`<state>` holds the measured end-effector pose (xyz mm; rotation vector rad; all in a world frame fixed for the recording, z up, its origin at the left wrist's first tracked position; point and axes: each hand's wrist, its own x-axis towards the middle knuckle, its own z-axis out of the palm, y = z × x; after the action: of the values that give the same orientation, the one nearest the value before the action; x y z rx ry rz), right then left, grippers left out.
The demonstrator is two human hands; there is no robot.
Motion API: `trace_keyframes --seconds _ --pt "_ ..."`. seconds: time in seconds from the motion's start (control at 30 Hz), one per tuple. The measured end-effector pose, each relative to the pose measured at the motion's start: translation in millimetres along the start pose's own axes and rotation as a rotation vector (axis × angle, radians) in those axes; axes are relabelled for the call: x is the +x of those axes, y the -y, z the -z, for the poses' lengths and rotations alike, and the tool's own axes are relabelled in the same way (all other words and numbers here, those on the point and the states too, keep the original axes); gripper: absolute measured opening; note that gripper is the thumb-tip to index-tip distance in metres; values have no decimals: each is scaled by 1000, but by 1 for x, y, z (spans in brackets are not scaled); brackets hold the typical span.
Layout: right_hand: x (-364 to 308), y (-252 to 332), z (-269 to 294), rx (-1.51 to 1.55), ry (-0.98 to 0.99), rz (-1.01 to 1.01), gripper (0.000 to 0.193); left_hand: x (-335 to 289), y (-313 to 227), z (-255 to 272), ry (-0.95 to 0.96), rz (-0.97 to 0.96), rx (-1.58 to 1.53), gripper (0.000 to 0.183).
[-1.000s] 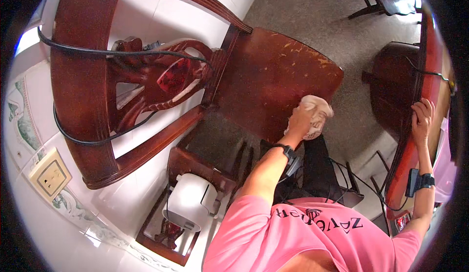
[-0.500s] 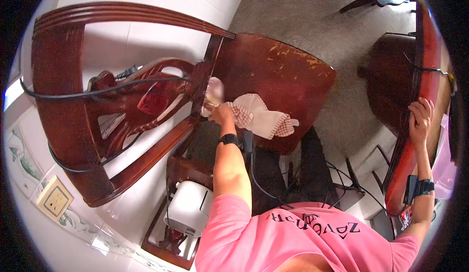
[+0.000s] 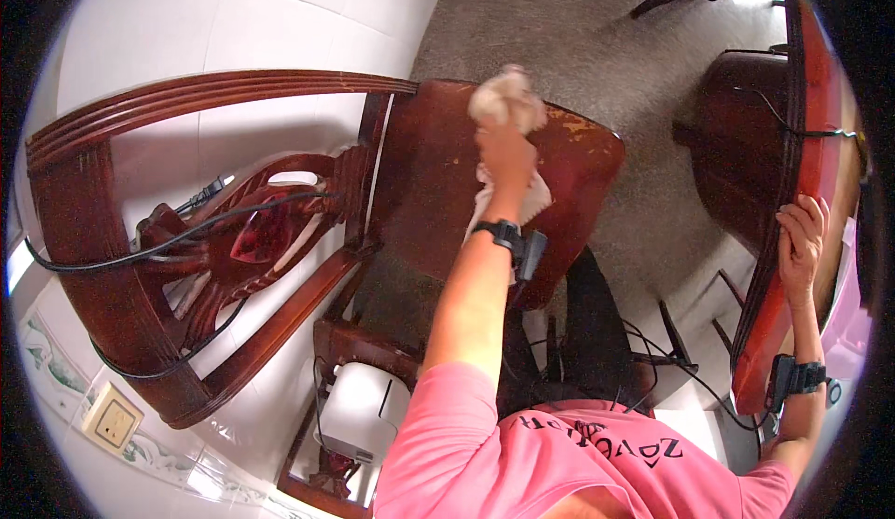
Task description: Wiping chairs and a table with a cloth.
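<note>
I had the left hand (image 3: 508, 153) clutching the cloth (image 3: 508, 99), long axis fore-and-aft, its tail pointing back beneath the wrist. The right hand (image 3: 804, 235), loosely bent, touched the table (image 3: 817, 71)

Clear over right side of wooden chair seat (image 3: 578, 179) and gray floor (image 3: 643, 211) beside; blocked left by carved chairback (image 3: 270, 228) and black cable (image 3: 84, 268), right by red tabletop edge (image 3: 766, 323).

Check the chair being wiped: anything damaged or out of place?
Yes, two things. The chair seat has pale patches near its far right corner, where the dark red finish looks worn away. A black cable is strung across the chair's backrest, an odd spot for a cord.
</note>
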<state>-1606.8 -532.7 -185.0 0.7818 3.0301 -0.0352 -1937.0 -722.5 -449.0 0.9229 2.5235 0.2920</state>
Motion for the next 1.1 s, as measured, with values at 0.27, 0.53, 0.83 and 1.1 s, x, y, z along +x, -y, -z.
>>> trace_keyframes --seconds 0.27,0.53,0.83,1.1 --pt "-4 -3 0 4 -18 -12 16 -120 -46 -51 385 -799 -163 31" --pt "-2 1 2 -8 -14 -26 15 11 42 27 52 131 98 49" --pt "9 12 2 18 -23 -59 16 24 54 53 -65 636 -144 53" --pt "13 15 2 31 -16 -53 15 -53 -38 -32 199 -335 0 32"
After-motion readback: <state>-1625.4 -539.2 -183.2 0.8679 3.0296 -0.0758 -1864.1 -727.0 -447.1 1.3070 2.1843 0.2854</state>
